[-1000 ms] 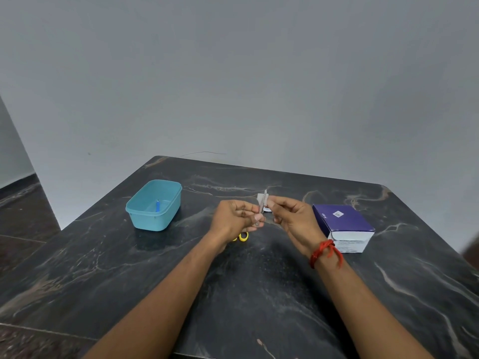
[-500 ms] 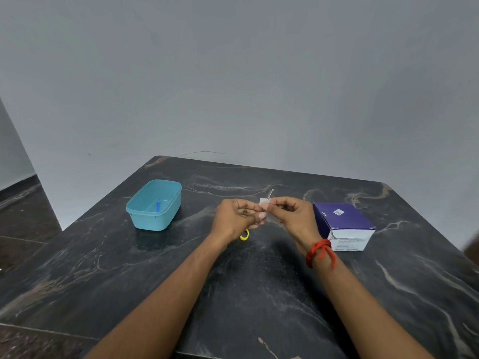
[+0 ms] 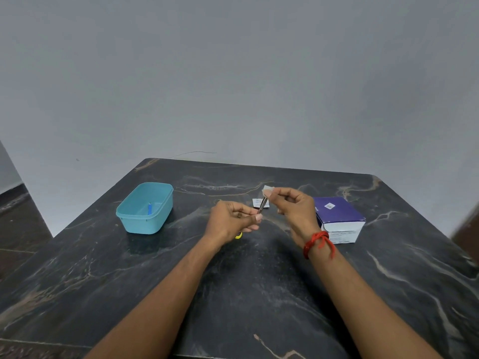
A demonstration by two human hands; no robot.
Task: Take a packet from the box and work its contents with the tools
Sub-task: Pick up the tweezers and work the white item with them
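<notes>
My left hand (image 3: 230, 222) is closed around thin metal tweezers (image 3: 262, 204), whose tips point up and to the right. My right hand (image 3: 295, 211) pinches a small white pad (image 3: 268, 189) between thumb and forefinger, just above the tweezer tips. A small white packet (image 3: 257, 202) lies on the table behind the tweezers. The purple and white box (image 3: 338, 218) stands right of my right hand, closed side up. A bit of a yellow tool handle (image 3: 238, 235) shows under my left hand.
A teal plastic tub (image 3: 145, 208) with a small blue item inside stands at the left of the dark marble table (image 3: 246, 294). A grey wall rises behind the table's far edge. A red thread is tied on my right wrist.
My hands have drawn apart: the right hand rose and moved right with the white pad, while the left hand stayed low holding the tweezers.
</notes>
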